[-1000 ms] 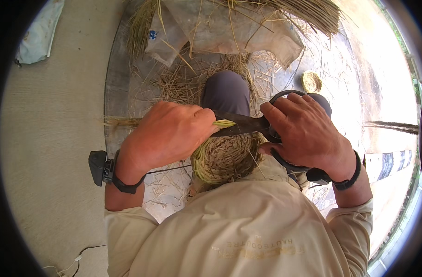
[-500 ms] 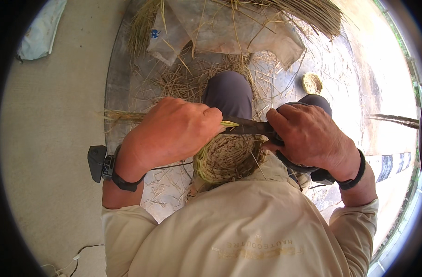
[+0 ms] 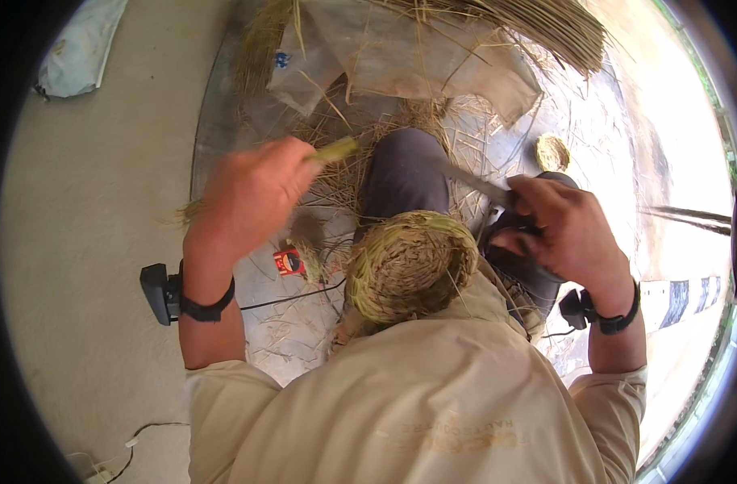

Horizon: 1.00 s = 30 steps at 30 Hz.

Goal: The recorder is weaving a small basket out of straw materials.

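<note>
Basket [image 3: 410, 264] sits empty in lap; left hand [image 3: 251, 194] fingers clamped on straw [image 3: 334, 149], right hand [image 3: 566, 230] on scissors [image 3: 477, 185].

A pale, smooth concrete floor [image 3: 86, 242] carries everything here. Spread over its middle is a grey plastic sheet [image 3: 264, 323], littered with loose dry straw [image 3: 344, 169]. Far off lies a thick bundle of dried reeds [image 3: 538, 24] and a crumpled clear plastic bag [image 3: 401, 56]. A small round coiled straw disc [image 3: 552, 152] sits to the right, a small red object [image 3: 289, 260] nearer left, and a white cloth [image 3: 78, 48] far left.
</note>
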{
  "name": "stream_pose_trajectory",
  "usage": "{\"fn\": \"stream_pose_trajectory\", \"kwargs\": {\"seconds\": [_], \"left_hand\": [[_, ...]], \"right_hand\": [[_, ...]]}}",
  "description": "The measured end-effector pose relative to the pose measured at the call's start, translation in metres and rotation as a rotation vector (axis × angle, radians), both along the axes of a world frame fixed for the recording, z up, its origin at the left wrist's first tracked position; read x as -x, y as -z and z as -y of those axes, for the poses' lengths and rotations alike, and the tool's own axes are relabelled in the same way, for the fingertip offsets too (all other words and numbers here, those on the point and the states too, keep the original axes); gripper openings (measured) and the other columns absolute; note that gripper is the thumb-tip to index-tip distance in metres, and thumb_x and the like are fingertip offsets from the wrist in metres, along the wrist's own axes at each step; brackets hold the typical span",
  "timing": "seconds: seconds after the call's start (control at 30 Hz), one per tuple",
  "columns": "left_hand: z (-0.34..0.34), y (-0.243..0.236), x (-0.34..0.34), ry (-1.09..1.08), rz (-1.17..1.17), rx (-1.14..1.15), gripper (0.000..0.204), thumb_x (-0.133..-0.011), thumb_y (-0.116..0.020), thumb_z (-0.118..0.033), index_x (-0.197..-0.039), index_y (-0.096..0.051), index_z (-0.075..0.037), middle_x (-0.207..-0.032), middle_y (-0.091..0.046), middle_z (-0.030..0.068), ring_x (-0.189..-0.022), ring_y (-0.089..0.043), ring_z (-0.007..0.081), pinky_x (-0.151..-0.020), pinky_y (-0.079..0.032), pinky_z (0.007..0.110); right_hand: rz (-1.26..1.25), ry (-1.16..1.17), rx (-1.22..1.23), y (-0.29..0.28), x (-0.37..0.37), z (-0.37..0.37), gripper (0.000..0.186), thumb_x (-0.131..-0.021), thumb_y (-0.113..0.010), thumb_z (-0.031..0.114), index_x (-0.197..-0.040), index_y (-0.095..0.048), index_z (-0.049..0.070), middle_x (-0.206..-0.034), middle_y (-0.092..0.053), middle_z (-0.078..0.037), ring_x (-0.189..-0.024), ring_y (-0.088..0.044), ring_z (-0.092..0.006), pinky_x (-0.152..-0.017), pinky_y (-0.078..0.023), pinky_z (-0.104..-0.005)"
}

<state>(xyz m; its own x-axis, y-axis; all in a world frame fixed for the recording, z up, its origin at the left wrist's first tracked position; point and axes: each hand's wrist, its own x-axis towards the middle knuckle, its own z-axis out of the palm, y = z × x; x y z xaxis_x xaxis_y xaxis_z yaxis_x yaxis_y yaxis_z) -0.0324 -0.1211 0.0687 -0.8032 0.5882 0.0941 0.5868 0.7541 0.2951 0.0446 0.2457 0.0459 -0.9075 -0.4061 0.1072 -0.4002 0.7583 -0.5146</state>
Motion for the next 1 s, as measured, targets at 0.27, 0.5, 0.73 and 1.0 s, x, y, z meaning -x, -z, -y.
{"fn": "stream_pose_trajectory", "kwargs": {"seconds": [0.27, 0.5, 0.73, 1.0], "left_hand": [[0.098, 0.162, 0.051, -0.181, 0.138, 0.081, 0.024, -0.105, -0.057, -0.024, -0.126, -0.062, -0.011, -0.107, -0.070, 0.0178, -0.099, -0.066, 0.0423, -0.083, -0.051, 0.051], [0.128, 0.314, 0.053, -0.216, -0.168, 0.287, 0.042, -0.101, -0.058, -0.018, -0.143, -0.059, -0.019, -0.134, -0.066, 0.0167, -0.130, -0.058, 0.0348, -0.115, -0.032, 0.062], [0.116, 0.291, 0.040, -0.377, 0.321, 0.156, 0.045, -0.102, -0.054, -0.016, -0.146, -0.055, -0.010, -0.137, -0.063, 0.0224, -0.125, -0.061, 0.0425, -0.104, -0.049, 0.053], [0.067, 0.231, -0.067, -0.483, 0.676, -0.416, 0.035, -0.105, -0.058, -0.023, -0.133, -0.066, -0.004, -0.103, -0.076, 0.0203, -0.099, -0.074, 0.0280, -0.087, -0.057, 0.039]], "right_hand": [[0.042, 0.432, 0.091, 0.026, -0.036, -0.091, 0.066, -0.103, -0.063, 0.052, -0.136, -0.058, -0.004, -0.099, -0.069, -0.015, -0.083, -0.065, -0.0220, -0.076, -0.053, -0.0355], [0.142, 0.607, 0.043, 0.057, -0.067, -0.134, 0.068, -0.105, -0.057, 0.056, -0.137, -0.057, -0.004, -0.095, -0.068, -0.013, -0.075, -0.061, -0.0178, -0.067, -0.049, -0.0306], [0.337, 0.885, 0.261, 0.162, -0.124, -0.230, 0.056, -0.105, -0.061, 0.046, -0.131, -0.060, -0.004, -0.092, -0.065, -0.010, -0.078, -0.055, -0.0107, -0.068, -0.046, -0.0252], [0.676, 0.940, -0.132, 0.389, -0.250, -0.244, 0.042, -0.090, -0.068, 0.021, -0.128, -0.063, 0.003, -0.118, -0.071, -0.028, -0.110, -0.069, -0.0434, -0.095, -0.055, -0.0493]]}}
